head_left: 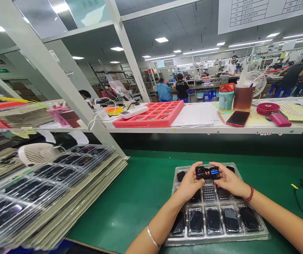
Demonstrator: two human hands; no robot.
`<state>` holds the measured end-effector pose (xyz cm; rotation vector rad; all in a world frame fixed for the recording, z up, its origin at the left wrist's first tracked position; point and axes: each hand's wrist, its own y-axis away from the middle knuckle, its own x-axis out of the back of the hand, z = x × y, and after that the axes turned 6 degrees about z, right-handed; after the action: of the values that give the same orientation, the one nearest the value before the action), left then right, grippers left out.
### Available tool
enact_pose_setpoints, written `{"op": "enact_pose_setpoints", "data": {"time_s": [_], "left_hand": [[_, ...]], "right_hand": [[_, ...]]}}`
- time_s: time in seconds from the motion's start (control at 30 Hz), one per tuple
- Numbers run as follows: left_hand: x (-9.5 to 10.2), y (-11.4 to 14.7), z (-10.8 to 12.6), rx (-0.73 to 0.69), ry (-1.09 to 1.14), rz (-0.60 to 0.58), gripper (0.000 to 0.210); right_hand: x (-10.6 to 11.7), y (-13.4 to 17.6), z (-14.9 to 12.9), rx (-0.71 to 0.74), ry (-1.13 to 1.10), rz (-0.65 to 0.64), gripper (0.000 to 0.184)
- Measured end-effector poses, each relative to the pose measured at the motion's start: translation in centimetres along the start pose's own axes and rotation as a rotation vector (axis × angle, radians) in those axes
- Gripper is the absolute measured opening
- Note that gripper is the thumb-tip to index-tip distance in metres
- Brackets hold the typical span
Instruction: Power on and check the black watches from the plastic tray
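Note:
My left hand is closed around the edges of a smartwatch body with a dark, faintly lit screen. Beside it, my right hand grips a second smartwatch body, its screen glowing with blue bars. Both are held up side by side over a clear plastic tray. Black watch bodies fill the tray's front row, such as this one. Two pockets in the middle row, just below my hands, show only their gridded bottoms. My hands cover part of the back row.
On the left stands a tall stack of trays with more dark watch bodies, near a white fan. The shelf ahead carries a red foam tray, papers, a phone and a pink handheld fan. A cable lies at right.

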<state>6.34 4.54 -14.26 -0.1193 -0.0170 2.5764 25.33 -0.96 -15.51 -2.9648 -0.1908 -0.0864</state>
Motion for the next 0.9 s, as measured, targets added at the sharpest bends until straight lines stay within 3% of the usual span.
{"op": "enact_pose_setpoints", "data": {"time_s": [0.27,0.5,0.67,0.9], "left_hand": [[0.08,0.06,0.49,0.037,-0.073,0.019,0.047],[-0.16,-0.07,0.20,-0.007,-0.043,-0.003,0.053],[-0.17,0.02,0.36,0.011,-0.069,-0.030,0.043],[-0.25,0.14,0.54,0.004,-0.052,-0.046,0.043]], "right_hand": [[-0.14,-0.07,-0.39,0.002,-0.015,0.021,0.050],[-0.14,-0.15,-0.35,0.005,0.011,0.044,0.029],[-0.19,-0.10,-0.48,-0.001,0.021,0.029,0.026],[-0.15,-0.03,-0.57,0.025,0.026,0.019,0.027]]}}
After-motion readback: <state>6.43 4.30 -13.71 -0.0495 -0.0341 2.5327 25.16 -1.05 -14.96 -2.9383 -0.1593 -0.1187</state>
